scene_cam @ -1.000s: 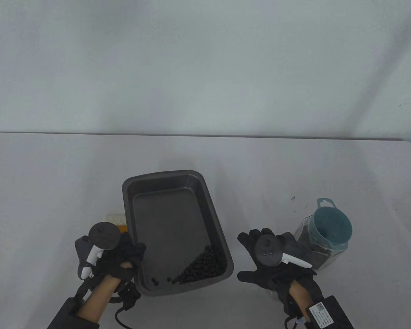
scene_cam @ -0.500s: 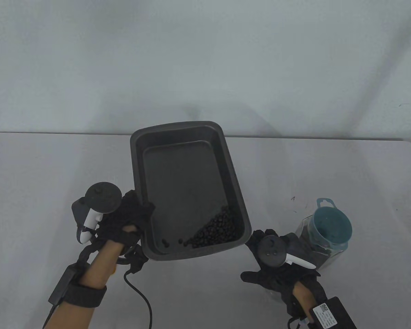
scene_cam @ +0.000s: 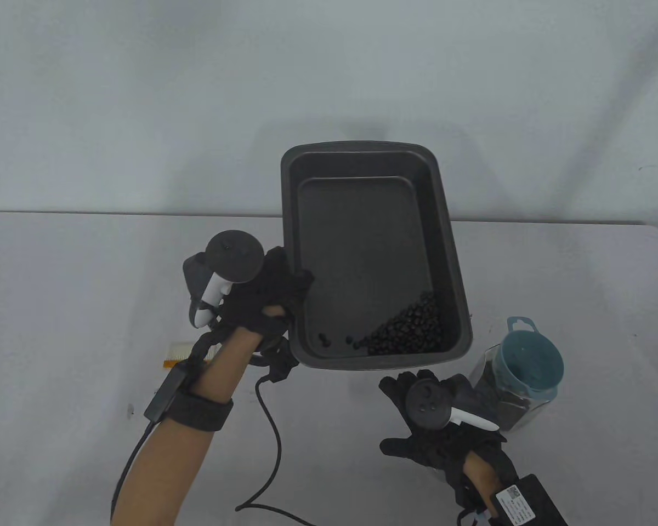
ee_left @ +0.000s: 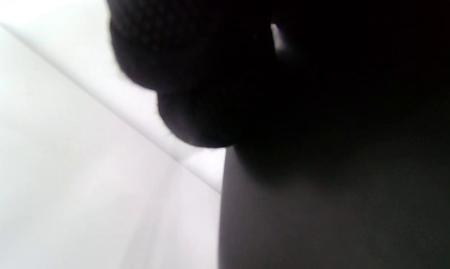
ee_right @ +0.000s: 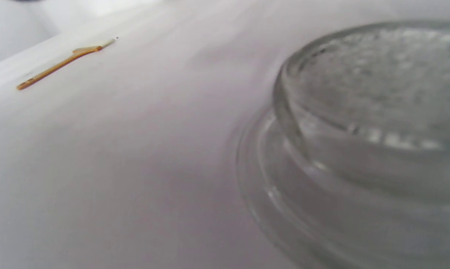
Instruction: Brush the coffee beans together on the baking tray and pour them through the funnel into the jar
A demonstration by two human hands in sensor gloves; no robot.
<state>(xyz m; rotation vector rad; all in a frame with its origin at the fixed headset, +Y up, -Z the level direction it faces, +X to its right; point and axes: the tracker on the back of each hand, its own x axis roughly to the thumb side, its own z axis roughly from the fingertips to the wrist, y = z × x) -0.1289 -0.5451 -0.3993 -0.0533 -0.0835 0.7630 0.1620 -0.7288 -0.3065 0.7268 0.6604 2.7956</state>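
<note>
My left hand (scene_cam: 274, 298) grips the left rim of the dark baking tray (scene_cam: 449, 235) and holds it in the air, above the table's far edge. The coffee beans (scene_cam: 411, 331) lie heaped in the tray's near right corner, with two or three strays to their left. A teal funnel (scene_cam: 529, 364) sits in the mouth of the glass jar (scene_cam: 504, 405) at the right; the jar holds beans. My right hand (scene_cam: 425, 422) lies with fingers spread just left of the jar. In the left wrist view only dark glove fingers (ee_left: 195, 74) and the tray's dark surface (ee_left: 322, 224) show.
The brush (scene_cam: 183, 350), pale bristles on an orange back, lies on the table behind my left forearm and shows far off as brush (ee_right: 60, 65). A glass lid (ee_right: 359, 130) lies under my right wrist. A black cable (scene_cam: 268, 427) trails across the near table.
My left hand has lifted the tray off the table and carried it up and to the right, toward the jar. The beans stayed in the near right corner. My right hand barely moved.
</note>
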